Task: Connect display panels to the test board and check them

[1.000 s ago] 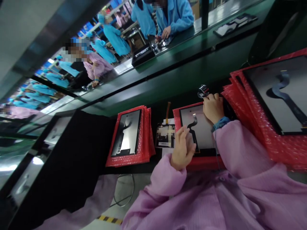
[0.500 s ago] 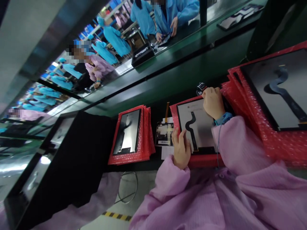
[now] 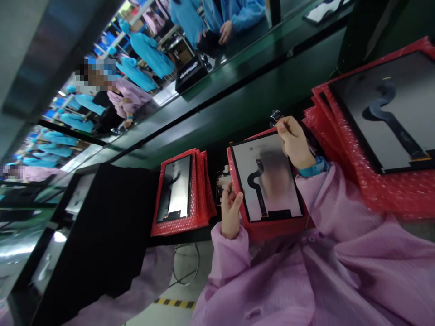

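Note:
A display panel (image 3: 277, 181) with a silvery back and a black curved flex cable (image 3: 255, 181) lies over a red bubble-wrap sleeve (image 3: 232, 165) in front of me. My left hand (image 3: 231, 210) grips the panel's left edge, thumb on top and fingers at the red sleeve. At the upper right corner, my right hand (image 3: 295, 141) is closed on the panel's edge. Just beyond those fingers is a small shiny metal object (image 3: 276, 117), whose kind I cannot make out. A small circuit board (image 3: 221, 186) shows partly behind my left hand.
Left of my hands, another panel (image 3: 175, 188) lies on stacked red sleeves (image 3: 202, 199). A larger panel (image 3: 390, 113) rests on red bubble wrap (image 3: 390, 194) at right. A black box (image 3: 112, 213) stands far left. Co-workers sit across the green bench (image 3: 217, 120).
The panel has shifted left and looks slightly raised, covering more of the circuit board. My left hand went from lying on the panel to gripping its left edge. The view shifted slightly.

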Demonstrator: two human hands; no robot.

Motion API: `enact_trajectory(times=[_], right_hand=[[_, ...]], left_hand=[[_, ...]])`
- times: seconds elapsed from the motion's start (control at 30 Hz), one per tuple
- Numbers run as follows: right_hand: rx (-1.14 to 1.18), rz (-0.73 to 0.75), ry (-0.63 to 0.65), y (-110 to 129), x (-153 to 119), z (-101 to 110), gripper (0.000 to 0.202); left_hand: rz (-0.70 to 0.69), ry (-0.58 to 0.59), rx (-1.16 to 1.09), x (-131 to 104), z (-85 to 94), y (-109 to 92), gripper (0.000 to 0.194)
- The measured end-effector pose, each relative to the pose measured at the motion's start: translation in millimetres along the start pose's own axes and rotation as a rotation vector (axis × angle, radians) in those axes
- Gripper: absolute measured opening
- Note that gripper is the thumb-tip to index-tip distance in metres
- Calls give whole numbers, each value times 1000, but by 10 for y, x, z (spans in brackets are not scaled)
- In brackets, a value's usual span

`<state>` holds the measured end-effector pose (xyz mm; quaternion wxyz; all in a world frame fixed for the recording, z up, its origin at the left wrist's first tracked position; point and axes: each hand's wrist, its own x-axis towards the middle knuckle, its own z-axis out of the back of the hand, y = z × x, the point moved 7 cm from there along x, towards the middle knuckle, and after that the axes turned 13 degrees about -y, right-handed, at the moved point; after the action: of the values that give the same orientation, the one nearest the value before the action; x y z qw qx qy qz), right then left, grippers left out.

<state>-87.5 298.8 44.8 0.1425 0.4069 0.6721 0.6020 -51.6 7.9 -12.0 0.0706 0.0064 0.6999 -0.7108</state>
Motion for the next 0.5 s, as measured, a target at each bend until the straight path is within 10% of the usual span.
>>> enact_trajectory(times=[0.1, 0.2, 0.37, 0.5], right_hand=[[58, -112, -22, -67, -77, -71, 28], [87, -263, -32, -173, -180, -156, 22], [139, -408, 37, -186, -340, -300, 21], [142, -601, 132, -219, -441, -372, 18]], left_hand=[[-53, 154, 159, -100, -41, -47, 60], [-203, 65, 251, -181, 91, -131, 61], [-28, -96, 192, -194, 521, -197, 63], [4, -209, 186, -20, 1007, -627, 73]])
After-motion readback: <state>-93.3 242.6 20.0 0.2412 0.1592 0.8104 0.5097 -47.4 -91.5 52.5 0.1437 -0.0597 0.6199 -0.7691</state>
